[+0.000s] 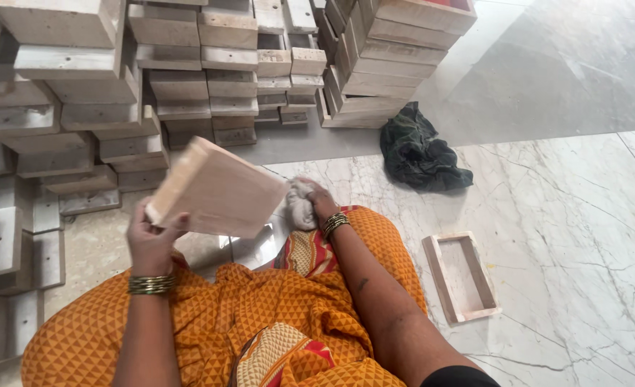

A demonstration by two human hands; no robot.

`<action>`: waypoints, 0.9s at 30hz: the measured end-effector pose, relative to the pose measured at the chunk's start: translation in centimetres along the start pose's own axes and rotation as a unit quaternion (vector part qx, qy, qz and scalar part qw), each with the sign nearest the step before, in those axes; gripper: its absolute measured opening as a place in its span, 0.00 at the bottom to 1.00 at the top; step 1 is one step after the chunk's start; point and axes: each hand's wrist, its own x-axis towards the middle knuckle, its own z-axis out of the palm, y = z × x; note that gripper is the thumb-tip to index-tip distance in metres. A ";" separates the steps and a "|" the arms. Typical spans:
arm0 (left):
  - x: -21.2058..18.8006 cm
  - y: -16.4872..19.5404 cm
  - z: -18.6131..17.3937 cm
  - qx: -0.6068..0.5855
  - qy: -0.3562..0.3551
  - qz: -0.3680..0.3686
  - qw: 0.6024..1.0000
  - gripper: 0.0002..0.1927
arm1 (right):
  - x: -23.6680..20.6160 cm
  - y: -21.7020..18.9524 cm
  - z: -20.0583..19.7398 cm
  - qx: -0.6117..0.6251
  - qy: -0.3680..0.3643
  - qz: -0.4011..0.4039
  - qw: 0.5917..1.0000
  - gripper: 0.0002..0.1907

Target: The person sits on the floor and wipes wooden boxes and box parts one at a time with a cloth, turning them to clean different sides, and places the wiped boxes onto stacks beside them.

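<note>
Floor (561,236): pale shiny marble, with the person sitting on it.
Left hand (149,240): gripped the wooden board (217,188) by its lower edge, held up and tilted.
Right hand (321,204): squeezed a white cloth (300,204) against the board's right edge.
Wooden tray (461,278): lay flat on the floor, right of the knee.
Dark rag (419,152): sat crumpled near the stacked wooden trays (188,79).

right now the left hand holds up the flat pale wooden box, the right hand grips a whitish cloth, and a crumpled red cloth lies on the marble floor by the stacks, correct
Not quite: in the head view the crumpled cloth on the marble floor is dark green, not red. The left hand does hold up the flat pale wooden box, and the right hand grips the whitish cloth.
</note>
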 end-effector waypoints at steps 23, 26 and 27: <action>-0.8 -5.6 3.5 -0.192 -0.161 -0.208 0.945 0.43 | -9.3 -5.4 -0.9 -0.034 -0.124 -0.058 0.990 0.31; -0.9 -6.3 4.3 -0.063 -0.187 -0.249 0.948 0.37 | -10.8 -9.3 -4.1 -0.129 -0.119 -0.138 0.975 0.26; -0.9 -6.6 4.3 -0.046 -0.185 -0.257 0.947 0.34 | -11.5 -10.7 -5.6 -0.166 -0.116 -0.166 0.965 0.21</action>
